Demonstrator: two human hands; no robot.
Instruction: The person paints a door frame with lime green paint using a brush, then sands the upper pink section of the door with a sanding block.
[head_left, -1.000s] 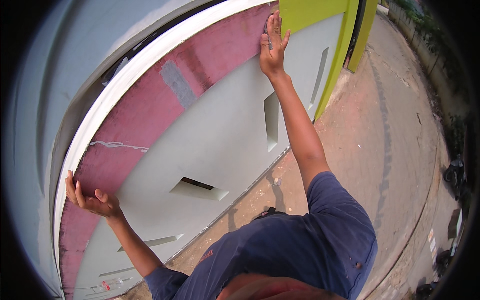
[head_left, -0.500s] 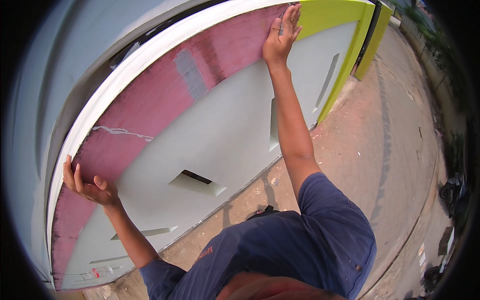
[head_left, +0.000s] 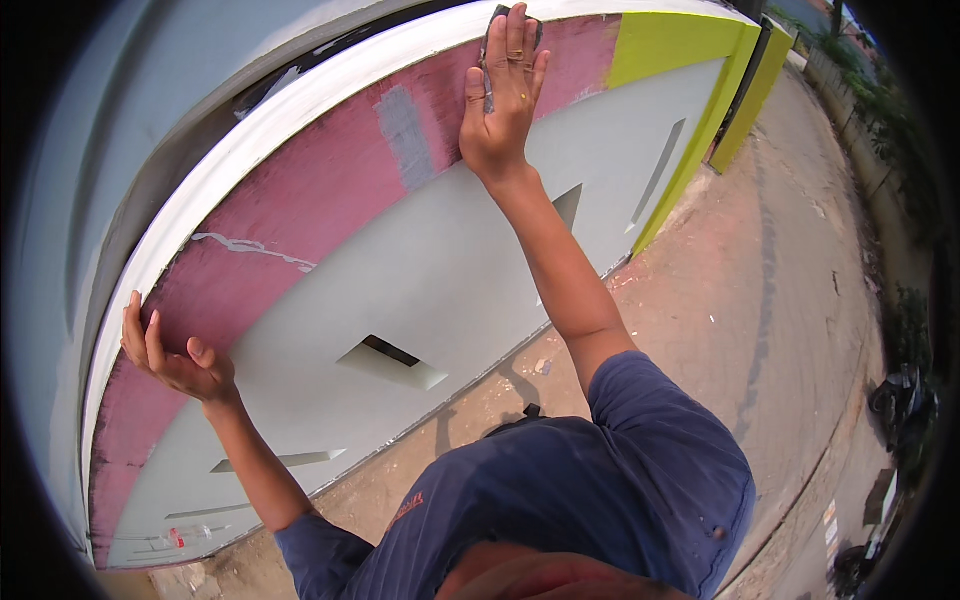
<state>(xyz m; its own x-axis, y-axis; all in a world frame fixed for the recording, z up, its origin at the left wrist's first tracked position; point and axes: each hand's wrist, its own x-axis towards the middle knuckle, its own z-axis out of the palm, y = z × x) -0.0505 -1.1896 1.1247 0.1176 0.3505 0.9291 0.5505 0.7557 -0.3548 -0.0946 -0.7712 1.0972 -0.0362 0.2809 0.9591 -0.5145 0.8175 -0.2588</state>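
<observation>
Count at the wall

Two hands on the wall's pink band; three slot openings below that band; one grey patch on it; one yellow-green end section beside it.
</observation>
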